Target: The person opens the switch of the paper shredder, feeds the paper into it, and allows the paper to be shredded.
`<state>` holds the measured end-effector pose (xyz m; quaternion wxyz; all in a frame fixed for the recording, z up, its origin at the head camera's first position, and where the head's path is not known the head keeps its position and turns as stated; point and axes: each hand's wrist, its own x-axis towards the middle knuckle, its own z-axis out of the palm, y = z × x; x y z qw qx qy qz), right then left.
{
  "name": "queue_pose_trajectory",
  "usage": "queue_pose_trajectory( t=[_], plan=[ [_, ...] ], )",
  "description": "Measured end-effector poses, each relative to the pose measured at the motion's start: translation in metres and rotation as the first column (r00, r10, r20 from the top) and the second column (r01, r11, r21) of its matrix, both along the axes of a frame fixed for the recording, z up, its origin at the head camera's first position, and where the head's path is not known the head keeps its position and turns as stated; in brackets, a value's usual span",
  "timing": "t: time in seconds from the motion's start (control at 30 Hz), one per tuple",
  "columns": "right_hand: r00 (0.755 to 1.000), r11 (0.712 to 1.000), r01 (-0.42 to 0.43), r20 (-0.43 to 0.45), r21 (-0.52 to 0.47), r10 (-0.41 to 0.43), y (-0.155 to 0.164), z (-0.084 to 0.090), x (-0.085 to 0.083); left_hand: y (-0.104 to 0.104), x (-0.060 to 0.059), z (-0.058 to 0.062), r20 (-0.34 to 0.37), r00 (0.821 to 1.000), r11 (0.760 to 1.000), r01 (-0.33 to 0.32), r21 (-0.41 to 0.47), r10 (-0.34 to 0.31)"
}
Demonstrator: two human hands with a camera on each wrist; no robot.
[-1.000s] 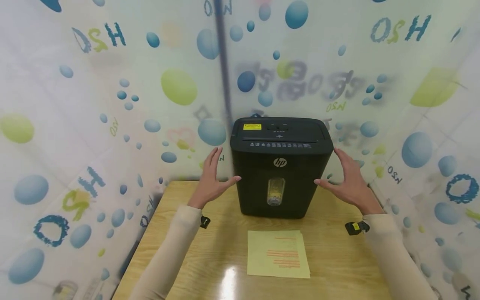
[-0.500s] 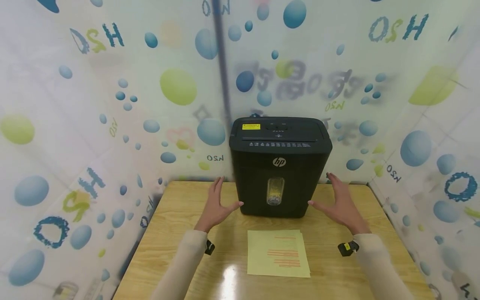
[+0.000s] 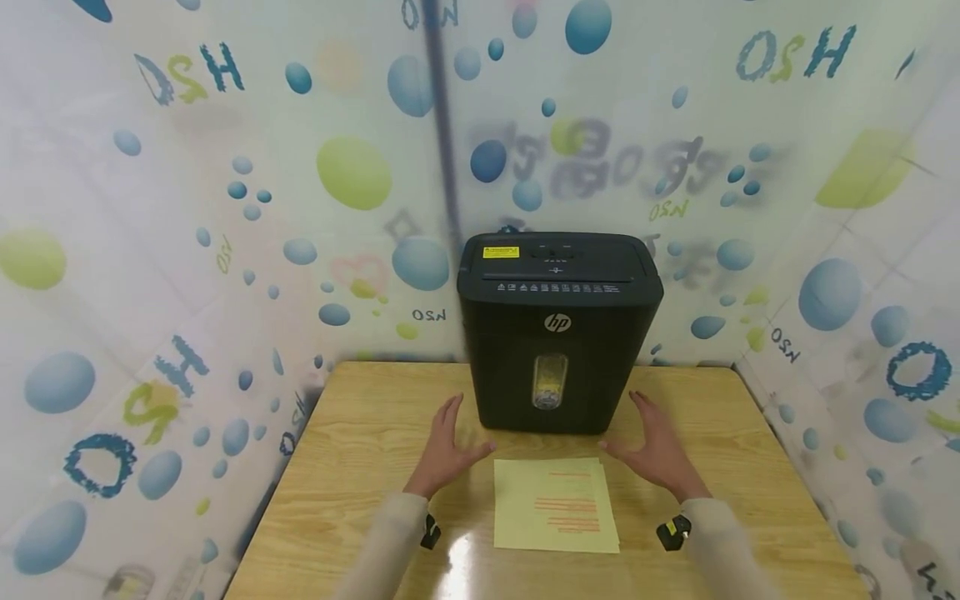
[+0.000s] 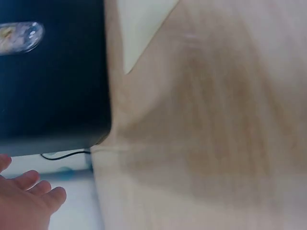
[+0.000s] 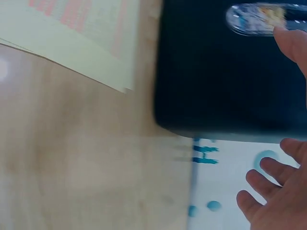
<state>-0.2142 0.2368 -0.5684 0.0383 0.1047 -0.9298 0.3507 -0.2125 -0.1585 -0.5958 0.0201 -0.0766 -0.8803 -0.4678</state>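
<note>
1. A black paper shredder (image 3: 558,333) stood upright at the far middle of the wooden worktop (image 3: 360,467).
2. A small stack of yellow sheets (image 3: 555,506) lay flat on the worktop, just near of the shredder.
3. The left hand (image 3: 447,450) hovered left of the sheets, fingers spread and straight, holding nothing.
4. The right hand (image 3: 660,450) hovered right of the sheets, fingers likewise open and empty.
5. Bubble-patterned curtains (image 3: 187,250) enclosed the worktop.
</note>
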Motion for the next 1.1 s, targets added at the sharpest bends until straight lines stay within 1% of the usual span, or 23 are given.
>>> queue_pose_trajectory(
  t=[0.07, 0.13, 0.23, 0.3, 0.4, 0.5, 0.63, 0.8, 0.87, 1.0, 1.03, 1.1],
  plan=[
    [1.0, 1.0, -0.004, 0.006, 0.008, 0.004, -0.003, -0.009, 0.004, 0.003, 0.003, -0.006, 0.01, 1.0, 1.0, 0.007, 0.005, -0.007],
    [0.999, 1.0, -0.005, 0.032, 0.008, 0.005, -0.007, -0.018, 0.009, 0.006, 0.007, -0.012, 0.021, 1.0, 1.0, 0.019, -0.001, -0.019],
    [0.997, 1.0, -0.013, 0.08, 0.012, 0.012, -0.013, -0.032, 0.015, 0.012, 0.014, -0.021, 0.037, 0.998, 0.999, 0.045, -0.027, -0.043],
    [0.995, 0.999, -0.031, 0.098, 0.014, 0.029, -0.017, -0.04, 0.02, 0.016, 0.018, -0.026, 0.063, 0.996, 0.997, 0.065, -0.043, -0.062],
    [0.994, 0.998, -0.067, 0.087, 0.022, 0.065, -0.024, -0.053, 0.028, 0.022, 0.024, -0.034, 0.08, 0.993, 0.993, 0.096, -0.073, -0.09],
    [0.991, 0.994, -0.108, 0.08, 0.029, 0.105, -0.032, -0.063, 0.036, 0.028, 0.029, -0.04, 0.066, 0.989, 0.983, 0.136, -0.127, -0.129],
    [0.989, 0.99, -0.136, 0.066, 0.024, 0.134, -0.04, -0.07, 0.044, 0.036, 0.036, -0.046, 0.027, 0.981, 0.953, 0.192, -0.235, -0.191],
    [0.988, 0.988, -0.152, 0.033, 0.039, 0.151, -0.046, -0.079, 0.051, 0.047, 0.044, -0.052, -0.015, 0.966, 0.903, 0.234, -0.359, -0.256],
    [0.986, 0.985, -0.163, 0.024, 0.061, 0.162, -0.048, -0.083, 0.053, 0.051, 0.047, -0.054, -0.013, 0.961, 0.879, 0.248, -0.408, -0.277],
    [0.983, 0.983, -0.177, 0.05, 0.055, 0.174, -0.051, -0.086, 0.057, 0.057, 0.053, -0.054, 0.009, 0.95, 0.835, 0.279, -0.474, -0.312],
    [0.983, 0.982, -0.18, 0.052, 0.055, 0.177, -0.052, -0.086, 0.058, 0.058, 0.054, -0.054, 0.014, 0.949, 0.826, 0.282, -0.489, -0.315],
    [0.983, 0.983, -0.179, 0.06, 0.044, 0.176, -0.054, -0.085, 0.059, 0.059, 0.056, -0.054, 0.021, 0.949, 0.815, 0.283, -0.506, -0.316]
  ],
)
